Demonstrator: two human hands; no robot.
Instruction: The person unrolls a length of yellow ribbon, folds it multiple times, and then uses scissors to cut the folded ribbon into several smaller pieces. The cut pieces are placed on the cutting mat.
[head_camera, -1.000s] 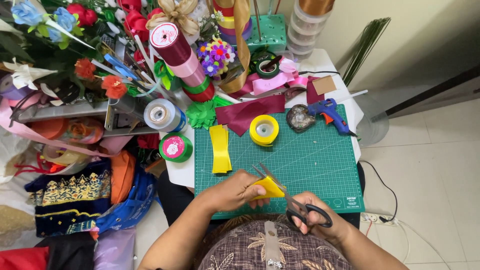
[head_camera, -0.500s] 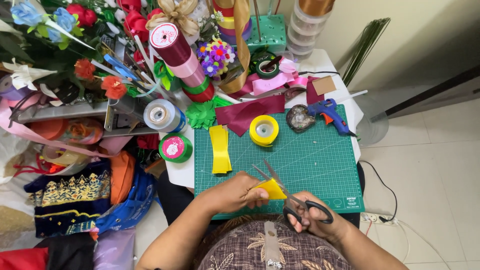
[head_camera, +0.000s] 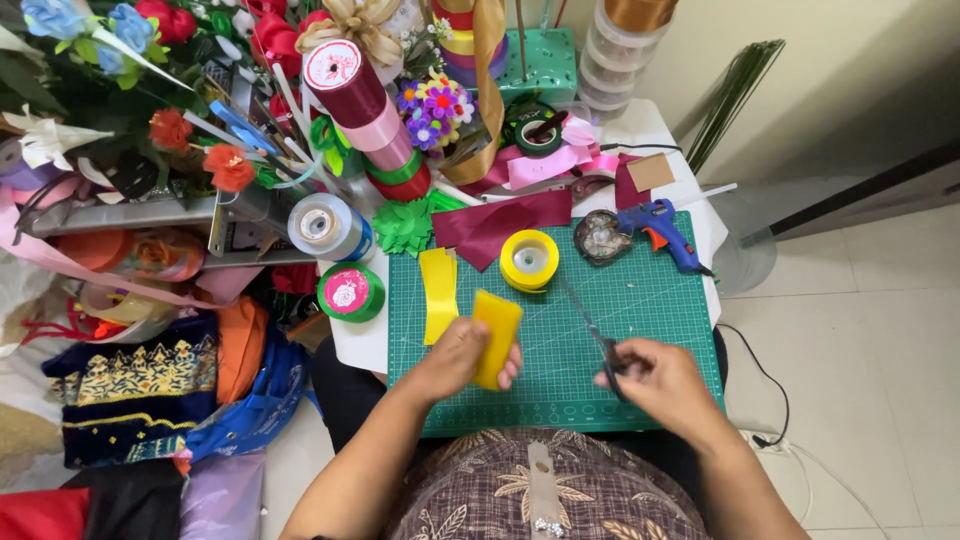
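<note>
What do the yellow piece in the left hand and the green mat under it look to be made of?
Yellow strip: likely satin ribbon, smooth with a soft sheen, bending in the left hand. Green mat: apparently matte rubbery plastic, flat, printed with a pale grid.

This is a home craft corner for ribbon and artificial-flower work. A small white counter (head_camera: 690, 215) carries a green cutting mat (head_camera: 640, 330), a yellow ribbon roll (head_camera: 529, 260), a blue glue gun (head_camera: 662, 228) and maroon ribbon pieces (head_camera: 500, 222). Big ribbon spools (head_camera: 365, 110) in maroon, pink, green and silver crowd its left side, with fabric flowers (head_camera: 200, 150) and a green foam block (head_camera: 535, 60) behind them. Stacked clear tubs (head_camera: 625, 45) stand at the back. Folded cloth and bags (head_camera: 170, 380) lie heaped on the tiled floor (head_camera: 870, 350), beside a plain wall.
</note>
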